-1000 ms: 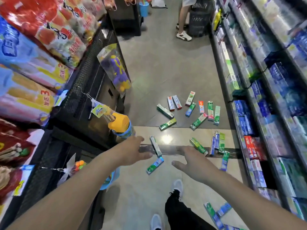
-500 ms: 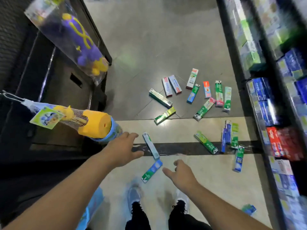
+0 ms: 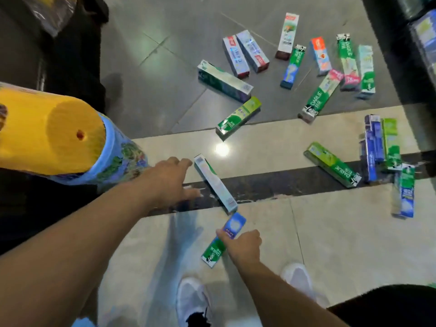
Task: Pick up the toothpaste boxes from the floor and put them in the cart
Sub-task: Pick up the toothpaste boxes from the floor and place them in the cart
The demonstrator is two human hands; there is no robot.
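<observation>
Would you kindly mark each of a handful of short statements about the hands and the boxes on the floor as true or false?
1. The right hand touches the green and blue box nearest the shoes. True.
2. The left hand already holds a box in the air. False: it holds nothing and reaches beside the pale box lying across the dark floor stripe.
3. All the boxes are stacked in one neat pile. False: they lie scattered singly over the floor.
4. A white shoe shows at the bottom of the view. True.

Tiled floor (image 3: 330, 232) strewn with scattered toothpaste boxes (image 3: 320, 95), lying flat.
</observation>
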